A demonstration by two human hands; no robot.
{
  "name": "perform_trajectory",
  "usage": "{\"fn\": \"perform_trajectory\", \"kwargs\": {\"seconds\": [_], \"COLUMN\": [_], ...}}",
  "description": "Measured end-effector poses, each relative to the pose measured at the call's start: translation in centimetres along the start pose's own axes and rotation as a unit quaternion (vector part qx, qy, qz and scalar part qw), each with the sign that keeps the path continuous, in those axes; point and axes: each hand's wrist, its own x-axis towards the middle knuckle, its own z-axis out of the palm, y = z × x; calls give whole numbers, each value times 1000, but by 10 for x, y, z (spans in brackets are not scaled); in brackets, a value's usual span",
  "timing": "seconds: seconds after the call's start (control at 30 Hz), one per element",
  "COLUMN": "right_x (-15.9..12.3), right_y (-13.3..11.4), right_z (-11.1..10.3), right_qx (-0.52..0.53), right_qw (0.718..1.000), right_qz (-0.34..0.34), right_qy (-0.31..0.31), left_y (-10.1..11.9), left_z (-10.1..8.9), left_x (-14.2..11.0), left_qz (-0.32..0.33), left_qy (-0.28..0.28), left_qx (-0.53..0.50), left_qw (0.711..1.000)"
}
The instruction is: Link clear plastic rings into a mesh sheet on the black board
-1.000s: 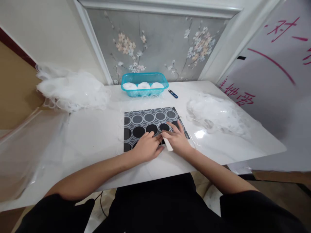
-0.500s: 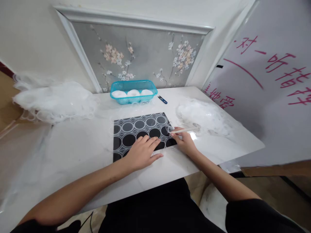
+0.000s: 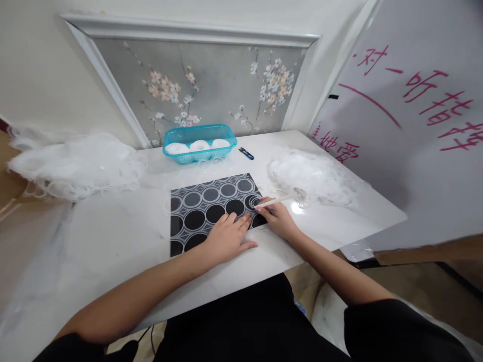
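A black mat with grey ring patterns (image 3: 204,206) lies flat on the white table (image 3: 113,236) in front of me. My left hand (image 3: 228,236) rests flat on its lower right part, fingers stretched out. My right hand (image 3: 277,221) is closed in a pinch on a thin white stick-like tool (image 3: 281,199), whose tip touches the mat's right edge near a ring.
A teal basket (image 3: 199,143) with white round pieces stands at the back. Small blue snips (image 3: 246,153) lie beside it. Heaps of clear plastic film sit at the left (image 3: 75,163) and right (image 3: 313,176). A white board with red writing (image 3: 407,115) leans at the right.
The view has swung right and down. My right hand has turned the white tool so it points out to the right. My left hand stays flat on the mat.
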Motion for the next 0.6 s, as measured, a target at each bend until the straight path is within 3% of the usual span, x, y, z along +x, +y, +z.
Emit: {"fn": "perform_trajectory", "kwargs": {"seconds": [0.2, 0.3, 0.47, 0.53, 0.6], "right_x": [1, -7, -3, 18, 50], "right_y": [1, -3, -9, -7, -7], "right_z": [0, 5, 7, -4, -23], "right_qx": [-25, -98, -285, -317, -317], "right_qw": [1000, 995, 948, 940, 941], "right_qz": [-7, -33, -135, -122, -66], "right_qy": [-4, -14, -35, 8, 95], "left_y": [-1, -2, -6, -8, -10], "left_z": [0, -2, -4, -3, -2], "left_x": [-1, -1, -1, -1, -2], "left_qz": [1, 0, 23, 22, 18], "left_qy": [0, 4, 26, 28, 27], "left_qx": [-13, -31, -77, -91, -102], "left_qw": [1000, 1000, 996, 995, 994]}}
